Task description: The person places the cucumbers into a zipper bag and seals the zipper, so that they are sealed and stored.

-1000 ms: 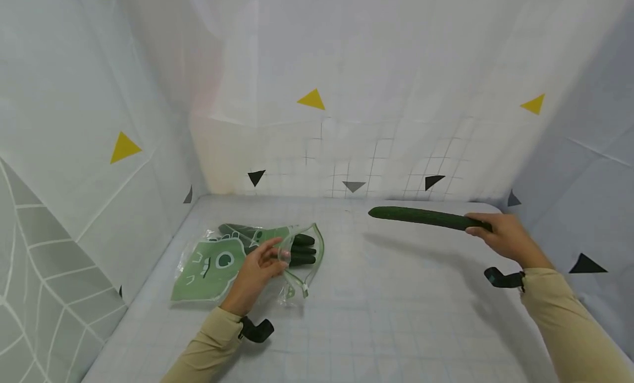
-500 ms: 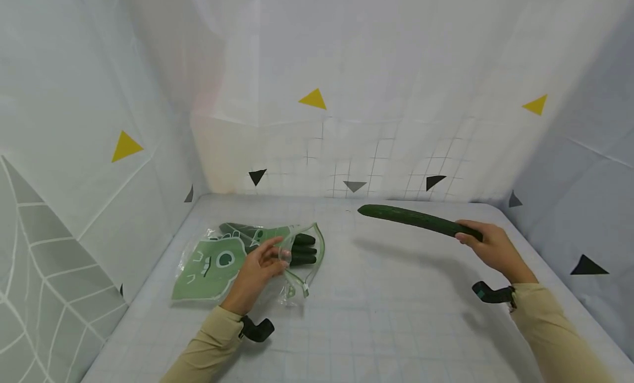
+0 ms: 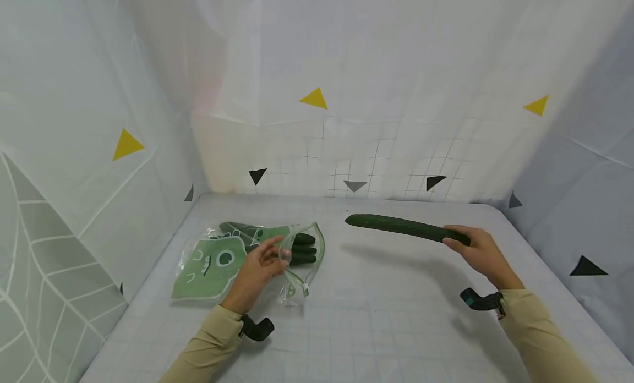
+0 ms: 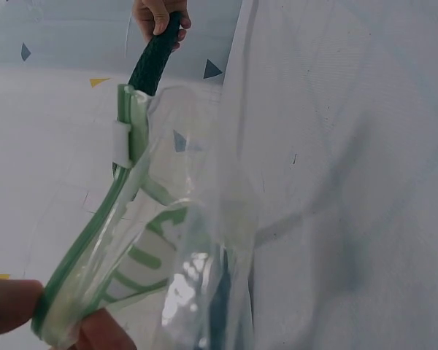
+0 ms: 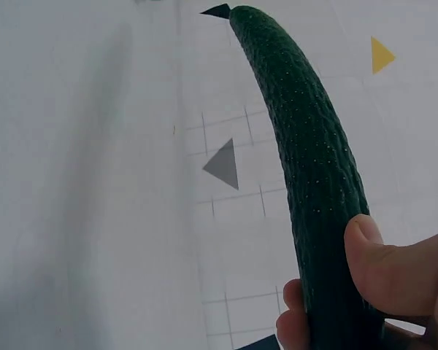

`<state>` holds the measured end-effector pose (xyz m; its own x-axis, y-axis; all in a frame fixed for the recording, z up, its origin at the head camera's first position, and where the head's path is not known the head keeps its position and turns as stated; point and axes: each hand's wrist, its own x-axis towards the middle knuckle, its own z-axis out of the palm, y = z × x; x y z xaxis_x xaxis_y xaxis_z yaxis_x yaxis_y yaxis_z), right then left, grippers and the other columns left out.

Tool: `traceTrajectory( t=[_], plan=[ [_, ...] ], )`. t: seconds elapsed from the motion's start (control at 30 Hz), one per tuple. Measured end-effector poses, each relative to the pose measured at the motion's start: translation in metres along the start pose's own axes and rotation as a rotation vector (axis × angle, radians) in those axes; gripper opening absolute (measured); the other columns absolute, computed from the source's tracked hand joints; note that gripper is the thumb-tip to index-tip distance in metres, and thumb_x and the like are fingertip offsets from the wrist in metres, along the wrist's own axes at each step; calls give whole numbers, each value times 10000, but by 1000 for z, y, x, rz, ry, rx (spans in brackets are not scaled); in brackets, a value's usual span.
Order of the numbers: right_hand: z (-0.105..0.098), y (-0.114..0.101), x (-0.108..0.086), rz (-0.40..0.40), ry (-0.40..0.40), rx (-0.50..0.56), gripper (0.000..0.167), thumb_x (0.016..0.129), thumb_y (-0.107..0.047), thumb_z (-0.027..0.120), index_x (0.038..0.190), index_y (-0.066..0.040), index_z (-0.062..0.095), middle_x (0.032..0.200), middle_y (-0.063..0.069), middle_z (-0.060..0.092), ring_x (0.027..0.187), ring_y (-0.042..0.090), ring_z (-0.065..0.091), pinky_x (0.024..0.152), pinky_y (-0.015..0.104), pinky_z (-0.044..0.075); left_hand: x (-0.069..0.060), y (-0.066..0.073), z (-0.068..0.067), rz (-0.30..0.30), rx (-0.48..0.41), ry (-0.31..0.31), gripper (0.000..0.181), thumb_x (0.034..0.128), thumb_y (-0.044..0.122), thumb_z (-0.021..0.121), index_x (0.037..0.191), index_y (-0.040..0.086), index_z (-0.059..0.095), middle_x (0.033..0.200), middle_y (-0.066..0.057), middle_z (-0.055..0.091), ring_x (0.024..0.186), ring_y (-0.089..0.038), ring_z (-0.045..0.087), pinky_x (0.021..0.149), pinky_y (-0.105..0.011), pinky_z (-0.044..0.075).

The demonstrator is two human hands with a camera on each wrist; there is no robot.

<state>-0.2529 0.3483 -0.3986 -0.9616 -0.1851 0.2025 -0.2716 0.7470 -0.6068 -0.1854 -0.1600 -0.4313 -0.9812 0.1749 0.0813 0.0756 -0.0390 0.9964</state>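
Note:
My right hand (image 3: 482,255) grips a long dark green cucumber (image 3: 396,224) by one end and holds it above the table, its free tip pointing left. In the right wrist view the thumb and fingers wrap the lower part of the cucumber (image 5: 306,153). A clear zip bag (image 3: 210,270) with a green cartoon print lies at the left of the table, its mouth facing right. My left hand (image 3: 255,273) pinches the bag's green zip edge; the left wrist view shows the white slider (image 4: 122,144). Several cucumbers (image 3: 302,250) lie inside, their ends showing at the mouth.
A white table (image 3: 376,328) with a faint grid carries everything. White sheeting (image 3: 396,69) with yellow, black and grey triangles stands behind and at both sides. A grey web-patterned panel (image 3: 39,273) is at the left.
My right hand has moved left and slightly nearer with the cucumber, bringing its tip closer to the bag's mouth. The left hand and the bag look unmoved.

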Motion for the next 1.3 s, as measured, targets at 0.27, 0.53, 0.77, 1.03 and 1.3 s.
traceTrajectory(
  t=[0.27,0.53,0.77,1.03,1.3],
  plan=[
    [11,-5,-4,-9,-21,31,469,1057,-265,658,1372,80,619,1208,238,665,931,306,561,714,371,487,1,-3,0,-11,1,4,628,1007,53,685,1577,99,425,1287,-177,606,1137,-321,614,1002,-540,512],
    [28,-13,-6,-27,-40,51,470,1054,-277,661,1392,48,622,1319,253,632,1057,333,587,818,448,509,1,-1,0,13,0,-1,600,1014,77,689,1564,127,455,1306,-189,583,1181,-402,585,1006,-538,513],
    [50,-19,-11,-56,-32,82,440,1043,-244,681,1378,38,639,1311,237,644,1038,317,596,804,445,512,3,1,0,5,5,0,624,1019,81,684,1584,117,420,1303,-183,586,1174,-384,589,1014,-537,508],
    [69,-31,-20,-72,-36,138,429,1036,-247,690,1387,-4,648,1338,200,643,1075,325,617,815,441,520,2,0,0,17,1,1,631,1014,82,691,1583,109,421,1300,-185,603,1157,-380,599,1012,-569,499],
    [88,-43,-26,-113,-23,170,386,1023,-224,706,1352,-24,677,1284,161,675,1009,251,618,793,363,522,-1,1,-1,7,5,2,618,1021,73,679,1582,111,423,1310,-187,596,1173,-415,592,1029,-614,469]
  ],
)
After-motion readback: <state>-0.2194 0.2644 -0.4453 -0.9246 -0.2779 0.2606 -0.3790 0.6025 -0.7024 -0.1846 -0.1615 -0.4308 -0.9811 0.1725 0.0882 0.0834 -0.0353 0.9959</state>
